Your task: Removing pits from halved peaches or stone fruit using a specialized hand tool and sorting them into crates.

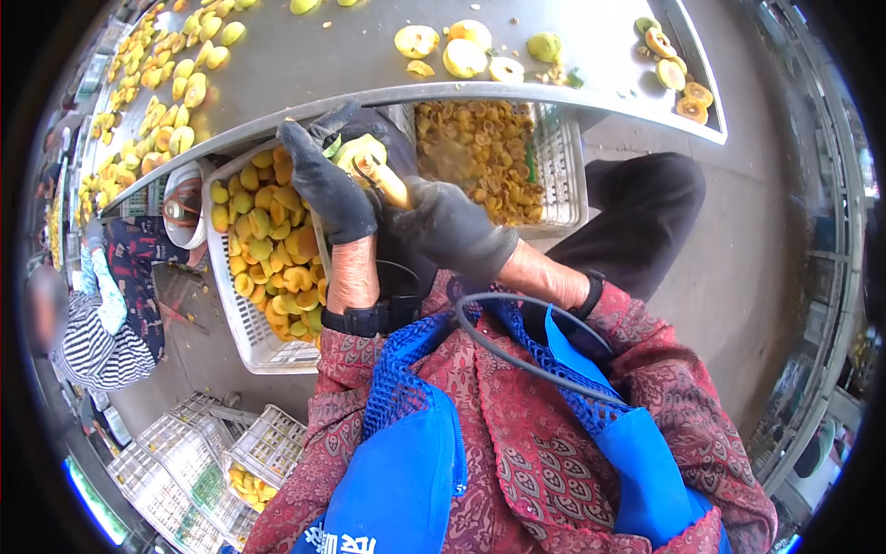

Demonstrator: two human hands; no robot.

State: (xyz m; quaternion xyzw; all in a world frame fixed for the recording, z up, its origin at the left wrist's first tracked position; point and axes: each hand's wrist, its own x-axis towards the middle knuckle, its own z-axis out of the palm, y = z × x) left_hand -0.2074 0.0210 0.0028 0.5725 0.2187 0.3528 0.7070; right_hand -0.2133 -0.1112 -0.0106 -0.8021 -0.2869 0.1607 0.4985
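Note:
My left hand (325,183), in a dark grey glove, holds a pale yellow-green peach half (365,149) just below the edge of a metal table. A tool with a tan handle (391,185) is gripped in my right hand (450,225), also gloved. Its thin dark metal end touches the cut face of the peach; the exact shape of the tip is hard to make out. Both hands are close together. Under the left hand stands a white plastic crate (266,365) of yellow peach halves (277,242). Beyond the right hand, another crate (564,166) holds brownish-yellow pits or scraps (477,159).
On the metal table (332,62) lie cut peaches (465,58), a greenish one (545,47) and a large spread of halves (183,90). A white bucket (185,208) stands left. Another person (111,332) sits there. Stacked crates (187,457) are behind, lower left.

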